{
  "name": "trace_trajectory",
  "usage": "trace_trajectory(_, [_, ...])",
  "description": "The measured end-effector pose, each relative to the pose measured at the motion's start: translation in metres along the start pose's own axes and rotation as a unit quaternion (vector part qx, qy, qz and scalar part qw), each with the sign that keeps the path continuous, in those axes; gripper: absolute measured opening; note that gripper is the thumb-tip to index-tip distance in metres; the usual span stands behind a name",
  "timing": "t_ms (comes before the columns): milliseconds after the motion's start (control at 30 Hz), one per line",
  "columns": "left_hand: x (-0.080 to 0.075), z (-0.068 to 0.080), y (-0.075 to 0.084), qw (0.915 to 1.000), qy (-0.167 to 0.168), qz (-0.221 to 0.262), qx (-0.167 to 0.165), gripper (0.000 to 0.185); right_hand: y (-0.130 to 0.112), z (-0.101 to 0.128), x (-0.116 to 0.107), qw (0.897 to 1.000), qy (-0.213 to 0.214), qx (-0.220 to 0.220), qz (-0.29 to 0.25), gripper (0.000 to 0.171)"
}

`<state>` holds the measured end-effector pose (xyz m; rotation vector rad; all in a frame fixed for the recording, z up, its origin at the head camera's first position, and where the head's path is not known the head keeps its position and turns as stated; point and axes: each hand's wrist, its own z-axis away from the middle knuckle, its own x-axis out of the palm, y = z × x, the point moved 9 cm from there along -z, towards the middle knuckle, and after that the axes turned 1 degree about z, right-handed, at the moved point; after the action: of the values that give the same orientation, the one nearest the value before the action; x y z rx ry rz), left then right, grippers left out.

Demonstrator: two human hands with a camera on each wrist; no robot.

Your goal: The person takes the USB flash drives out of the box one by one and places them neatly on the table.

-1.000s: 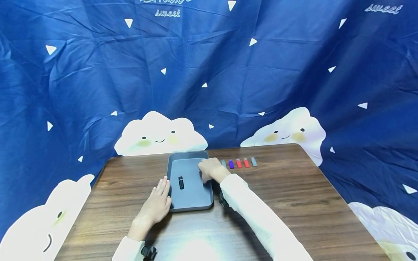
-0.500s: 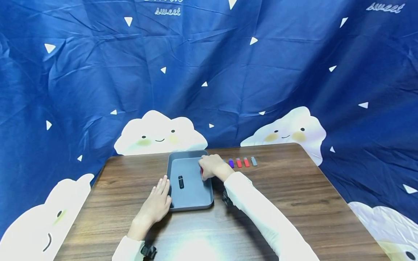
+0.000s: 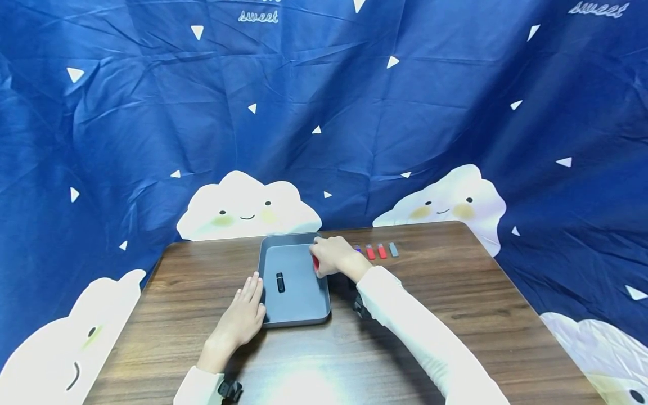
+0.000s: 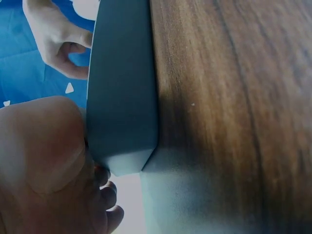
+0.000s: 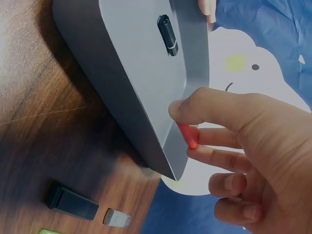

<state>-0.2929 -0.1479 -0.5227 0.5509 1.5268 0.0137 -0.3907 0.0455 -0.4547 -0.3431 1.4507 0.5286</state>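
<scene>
One red USB stick (image 5: 188, 135) is pinched in the right hand (image 3: 331, 257) over the far right corner of the grey tray (image 3: 304, 301), while the left hand (image 3: 243, 315) lies flat-fingered against the tray's left edge, seemingly steadying it on the table (image 3: 455, 315).

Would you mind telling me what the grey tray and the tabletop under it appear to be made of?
The grey tray looks like matte plastic or coated metal: an even grey with rounded corners and no shine; which of the two is unclear. The tabletop looks like wood or wood-grain laminate: dark brown streaked grain with a slight sheen near the front edge.
</scene>
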Motion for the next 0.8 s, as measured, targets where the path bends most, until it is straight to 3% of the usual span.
trace_trajectory(367, [0.001,0.001,0.001,0.9999,0.003,-0.011,0.002,0.062,0.008,0.015,-0.009,0.999,0.033,-0.004,0.007,0.032])
trace_trajectory(600, [0.003,0.001,0.001,0.9998,0.012,-0.017,0.007,0.062,0.019,0.022,-0.011,0.999,0.038,-0.002,0.010,0.045])
trace_trajectory(800, [0.004,0.000,-0.001,0.9996,0.017,-0.020,0.007,0.062,0.026,0.030,-0.013,0.999,0.044,0.001,0.005,0.047])
